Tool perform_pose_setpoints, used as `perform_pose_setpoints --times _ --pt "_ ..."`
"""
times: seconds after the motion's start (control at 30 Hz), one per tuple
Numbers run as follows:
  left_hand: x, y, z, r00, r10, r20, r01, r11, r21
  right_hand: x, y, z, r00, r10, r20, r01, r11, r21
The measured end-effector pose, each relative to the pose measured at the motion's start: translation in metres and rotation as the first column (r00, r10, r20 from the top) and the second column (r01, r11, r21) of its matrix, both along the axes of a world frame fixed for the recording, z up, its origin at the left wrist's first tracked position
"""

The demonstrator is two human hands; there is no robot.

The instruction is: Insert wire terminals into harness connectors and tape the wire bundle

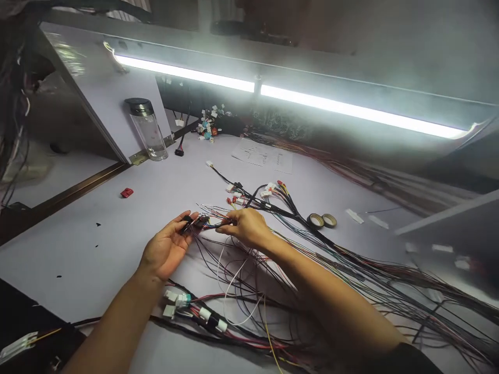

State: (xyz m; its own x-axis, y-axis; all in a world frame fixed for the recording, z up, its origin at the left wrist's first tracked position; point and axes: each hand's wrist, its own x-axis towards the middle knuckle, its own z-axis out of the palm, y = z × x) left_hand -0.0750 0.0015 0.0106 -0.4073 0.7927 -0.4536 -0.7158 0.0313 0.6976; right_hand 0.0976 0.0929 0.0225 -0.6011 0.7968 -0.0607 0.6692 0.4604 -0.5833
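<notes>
My left hand point(167, 246) is closed around a black connector point(200, 222), with its fingertips on the connector's left end. Thin coloured wires run out of the connector toward my right hand point(247, 227), which pinches a bunch of wires point(220, 214) between thumb and fingers. Some loose wire ends fan out above the connector, pointing left. Beneath my hands, dark and white wires loop down to a taped harness branch point(210, 318) with white and teal connectors. Behind my right hand lies another black-taped harness point(288, 211) with white and red connectors.
Two tape rolls point(322, 221) lie right of the harness. A red connector point(127, 192) sits on the left of the table. Farther back are a glass bottle point(150, 130), a pile of small connectors point(210, 124) and paper sheets point(259, 155). Long wires point(390, 278) cover the right side.
</notes>
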Motion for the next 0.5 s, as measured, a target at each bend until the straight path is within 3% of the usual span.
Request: perform_pose_setpoints --times 0.1,0.23,0.37,0.5 --pt "0.005 -0.001 -0.003 0.989 -0.098 -0.107 0.098 0.995 -0.006 0.006 -0.011 -0.018 0.991 -0.072 -0.112 0.064 0.995 -0.072" --pt "0.008 0.000 -0.006 0.975 -0.127 -0.183 0.122 0.992 -0.035 0.003 -0.014 -0.040 0.919 -0.073 -0.387 0.055 0.997 -0.056" --pt "0.008 0.002 -0.008 0.971 -0.137 -0.197 0.128 0.990 -0.060 0.001 -0.011 -0.049 0.800 -0.049 -0.598 0.030 0.999 -0.041" --pt "0.010 0.003 -0.008 0.973 -0.142 -0.181 0.133 0.989 -0.066 0.000 -0.011 -0.053 0.758 -0.071 -0.648 0.040 0.997 -0.062"
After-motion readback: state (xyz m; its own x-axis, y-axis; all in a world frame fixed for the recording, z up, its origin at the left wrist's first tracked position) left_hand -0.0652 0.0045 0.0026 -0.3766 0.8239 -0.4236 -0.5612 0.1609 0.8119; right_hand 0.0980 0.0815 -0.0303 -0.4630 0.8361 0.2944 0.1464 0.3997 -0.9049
